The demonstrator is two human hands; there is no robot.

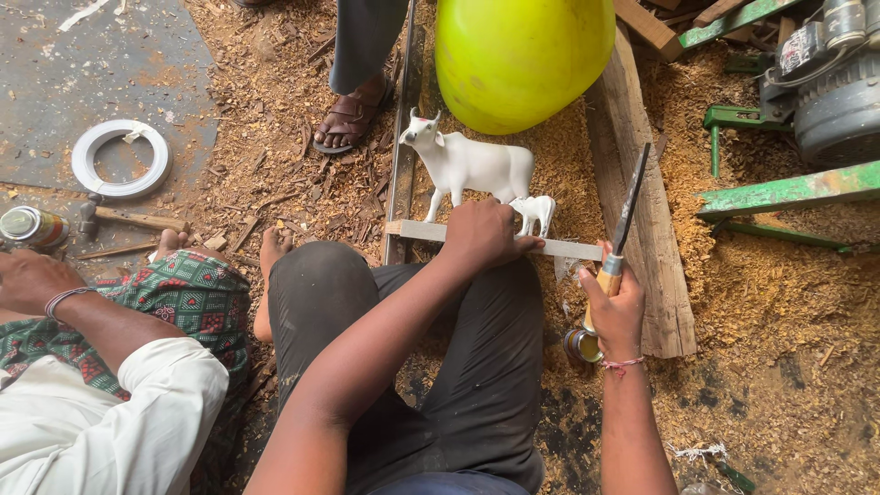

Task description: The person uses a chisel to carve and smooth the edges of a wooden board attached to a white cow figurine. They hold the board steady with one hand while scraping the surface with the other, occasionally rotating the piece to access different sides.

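A white carved cow figure (472, 165) with a small calf is standing upright on its thin wooden base strip (417, 230) at frame centre; a chisel (621, 229) with wooden handle is pointing upward at its right.

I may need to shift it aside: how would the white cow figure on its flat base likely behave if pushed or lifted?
The white cow figure probably stays rigid, being carved and fixed to a flat base strip that the left hand presses. It may tip sideways, since the strip looks narrow. Its thin horns and legs look breakable.
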